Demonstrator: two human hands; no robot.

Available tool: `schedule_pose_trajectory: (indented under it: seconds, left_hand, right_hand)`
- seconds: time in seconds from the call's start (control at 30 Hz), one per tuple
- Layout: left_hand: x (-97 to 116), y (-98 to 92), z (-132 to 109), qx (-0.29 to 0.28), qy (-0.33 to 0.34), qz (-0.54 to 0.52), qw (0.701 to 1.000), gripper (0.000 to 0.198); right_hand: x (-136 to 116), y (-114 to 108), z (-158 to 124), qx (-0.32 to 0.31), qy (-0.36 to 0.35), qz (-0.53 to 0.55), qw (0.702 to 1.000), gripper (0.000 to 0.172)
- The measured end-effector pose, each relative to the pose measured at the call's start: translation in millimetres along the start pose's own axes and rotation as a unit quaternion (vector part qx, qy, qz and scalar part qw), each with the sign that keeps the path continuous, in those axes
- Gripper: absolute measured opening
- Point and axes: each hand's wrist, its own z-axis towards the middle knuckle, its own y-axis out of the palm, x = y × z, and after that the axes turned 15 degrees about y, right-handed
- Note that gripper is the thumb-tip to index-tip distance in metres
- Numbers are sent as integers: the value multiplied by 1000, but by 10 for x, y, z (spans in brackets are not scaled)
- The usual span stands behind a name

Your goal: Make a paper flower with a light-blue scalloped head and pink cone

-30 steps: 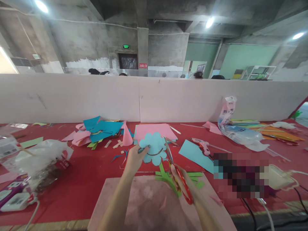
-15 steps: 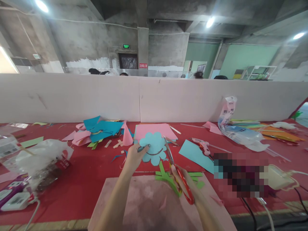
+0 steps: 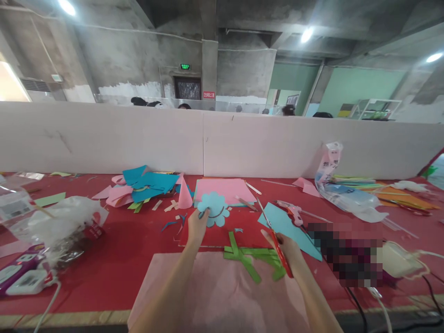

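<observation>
A light blue paper flower (image 3: 212,207) with scalloped petals and a dark curved line, like a smile, is pinched at its left edge by my left hand (image 3: 198,226). My right hand (image 3: 287,247) is closed on a pair of red-handled scissors (image 3: 277,247), their blades pointing up and away to the left, apart from the flower. Green paper strips (image 3: 243,259) lie between my forearms on the pink sheet (image 3: 194,286). Just beyond the flower is a stack of pink paper (image 3: 225,187). Right of the scissors rests a light blue sheet (image 3: 298,236).
A pink glue gun (image 3: 294,212) lies on the light blue sheet's far edge. Blue and pink scraps (image 3: 152,185) and a pink paper cone (image 3: 185,196) are at the back left. Plastic bags (image 3: 65,226) occupy the left side. A white partition (image 3: 138,138) closes the far edge.
The scissors have moved right, away from the flower, with my right hand. My left hand has carried the flower slightly left and farther off. More of the green strips shows.
</observation>
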Motion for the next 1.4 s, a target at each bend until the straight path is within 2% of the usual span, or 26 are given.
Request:
schedule_pose_trajectory:
  seconds: [0.07, 0.17, 0.33, 0.43, 0.5, 0.57, 0.6, 0.67, 0.7, 0.73, 0.8, 0.9, 0.97, 1.03, 1.13, 1.3, 1.4]
  left_hand:
    - [-44, 60, -52, -14, 2, -11, 1000, 32]
    - [-46, 110, -118, -38, -1, -9, 999, 32]
    - [-76, 155, -148, -60, -3, -10, 998, 33]
    - [-129, 171, -132, -69, -8, -30, 997, 33]
    - [-157, 178, -121, -74, -9, -38, 997, 34]
    - [-173, 183, -115, -79, -9, -40, 996, 34]
    - [-177, 184, -114, -81, -9, -38, 996, 34]
    - [-181, 186, -115, -82, -7, -35, 996, 33]
    - [-182, 185, -117, -83, -6, -35, 996, 33]
    - [-184, 183, -120, -83, -5, -36, 996, 34]
    - [-184, 178, -127, -86, 0, -44, 995, 34]
    - [-171, 177, -136, -96, 7, -52, 994, 35]
    - [-152, 183, -139, -102, 8, -59, 993, 34]
    - [-132, 187, -138, -108, 5, -86, 990, 32]
    - [-109, 174, -132, -105, -16, -113, 988, 27]
    - [-105, 132, -123, -88, -41, -111, 989, 23]
    - [-139, 137, -119, -86, -45, -106, 990, 23]
  right_hand:
    - [123, -69, 131, 17, 42, -109, 993, 42]
    - [328, -177, 301, 50, 60, -185, 980, 37]
    - [638, -293, 600, 88, 9, -271, 958, 31]
    - [662, -303, 686, 92, -7, -281, 955, 32]
    - [534, -279, 654, 131, -11, -247, 960, 35]
    - [288, -204, 559, 162, -33, -158, 974, 35]
    - [135, -139, 496, 137, -54, -92, 985, 33]
    - [-181, 49, 360, 10, -75, 39, 996, 34]
    - [-323, 166, 295, -51, -80, 93, 991, 36]
    - [-444, 291, 235, -87, -78, 132, 984, 37]
    - [-600, 538, 143, -97, -89, 181, 975, 38]
    - [-626, 809, 88, -73, -130, 217, 965, 37]
    - [-559, 887, 106, -62, -154, 218, 962, 36]
    - [-484, 898, 154, -45, -164, 223, 960, 35]
    - [-420, 868, 233, -19, -135, 243, 960, 35]
    - [-433, 862, 247, -48, -114, 264, 957, 37]
    - [-454, 860, 206, -42, -115, 277, 953, 38]
